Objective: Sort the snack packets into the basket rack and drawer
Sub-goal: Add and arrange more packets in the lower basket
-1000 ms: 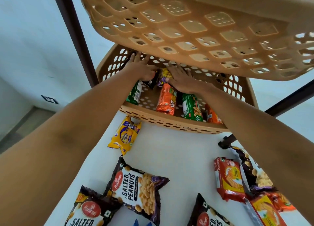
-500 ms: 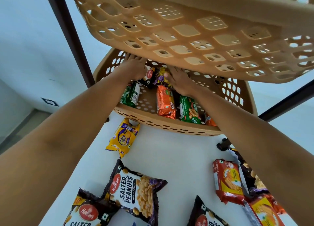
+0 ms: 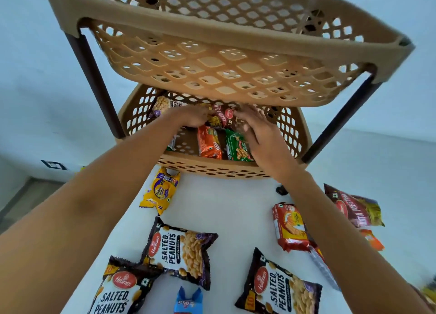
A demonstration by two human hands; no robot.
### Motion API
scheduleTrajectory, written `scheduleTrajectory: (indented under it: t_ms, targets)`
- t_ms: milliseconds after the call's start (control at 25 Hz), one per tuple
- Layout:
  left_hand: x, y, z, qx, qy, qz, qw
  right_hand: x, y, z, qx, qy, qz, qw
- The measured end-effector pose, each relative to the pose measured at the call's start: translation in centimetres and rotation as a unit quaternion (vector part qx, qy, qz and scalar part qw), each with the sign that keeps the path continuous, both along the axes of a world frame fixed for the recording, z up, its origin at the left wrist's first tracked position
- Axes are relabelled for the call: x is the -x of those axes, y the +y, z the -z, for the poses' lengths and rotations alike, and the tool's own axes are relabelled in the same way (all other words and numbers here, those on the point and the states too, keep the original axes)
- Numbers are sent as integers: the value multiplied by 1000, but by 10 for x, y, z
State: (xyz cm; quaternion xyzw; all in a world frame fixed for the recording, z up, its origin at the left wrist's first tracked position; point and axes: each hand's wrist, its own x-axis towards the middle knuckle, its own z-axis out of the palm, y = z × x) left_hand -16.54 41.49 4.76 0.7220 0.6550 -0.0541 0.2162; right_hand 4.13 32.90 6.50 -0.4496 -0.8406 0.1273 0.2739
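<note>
- Basket rack (image 3: 212, 61): beige perforated plastic lattice, dark posts, two tiers visible.
- Lower basket (image 3: 212, 169): glossy foil snack packets inside, orange packet (image 3: 208, 143) and green packet (image 3: 237, 146) side by side at front rim.
- Left hand (image 3: 191, 117): curled on maroon packet (image 3: 224, 117) at rear.
- Right hand (image 3: 259, 129): spread wide, blurred, over green packet.
- Salted peanut packets (image 3: 179, 250): crimp-edged, flat on white bench (image 3: 236, 214) at near edge.

Head cam, down-fwd, close on rack (image 3: 132, 42)

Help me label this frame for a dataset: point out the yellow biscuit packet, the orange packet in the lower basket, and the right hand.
yellow biscuit packet (image 3: 161, 191), head view, on its printed front.
orange packet (image 3: 209, 142), head view, middle of the wrapper.
right hand (image 3: 259, 130), head view, back of the hand.
</note>
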Motion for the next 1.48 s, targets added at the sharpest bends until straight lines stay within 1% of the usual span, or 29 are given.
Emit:
scheduleTrajectory:
  t_ms: [80,120,160,240,320,360,520,600,680,720,760,800,840,880,920,960,1000,1120,1200,1360,1400,1480]
  targets:
    - [5,-2,-1,-9,64,-20,998,-16,-29,0,-19,34,22,999]
    - [7,-4,-2,-27,73,-29,997,-24,-44,0,-22,61,35,997]
    - [7,-7,-3,-53,63,-35,996,-31,-59,0,-31,91,46,994]
    - [4,-14,-5,-114,22,-50,992,-46,-86,5,-78,136,85,984]
    - [-1,-23,-12,-150,-19,-67,986,-57,-109,14,-120,164,154,967]
    - [-5,-28,-16,-158,-33,-66,985,-63,-120,21,-125,172,196,957]
    - [-18,-45,-14,-166,-69,-43,983,-89,-145,59,-60,158,346,923]
    - [-23,-52,-4,-169,-76,-51,981,-104,-149,70,-53,139,396,906]
    - [-28,-58,5,-161,-81,-69,981,-128,-143,73,-37,134,424,895]
    - [-30,-58,9,-153,-87,-73,982,-146,-135,75,-7,123,427,896]
    - [-31,-58,11,-147,-90,-74,982,-168,-124,77,34,89,416,904]
    - [-30,-56,12,-145,-89,-74,983,-188,-112,79,68,22,385,920]
    - [-30,-55,13,-147,-84,-74,983,-206,-102,79,104,-79,350,928]
    - [-29,-54,14,-148,-79,-74,983,-219,-93,81,139,-171,321,921]
    - [-29,-53,14,-147,-75,-73,984,-225,-89,79,159,-236,308,908]
    - [-29,-52,15,-145,-73,-74,984,-226,-87,77,165,-259,300,903]
    - [-29,-53,15,-144,-69,-75,984,-225,-87,75,150,-256,297,908]
    - [-29,-53,16,-142,-62,-71,985,-218,-90,70,61,-189,303,932]
    - [-29,-53,15,-138,-63,-70,986,-215,-88,71,14,-154,333,930]
    - [-29,-54,13,-138,-57,-66,987,-205,-97,67,-22,-59,355,933]
    - [-30,-55,13,-138,-51,-64,987,-201,-103,64,-42,-55,354,933]
    - [-30,-55,12,-141,-43,-61,987,-188,-116,56,-99,-75,349,929]
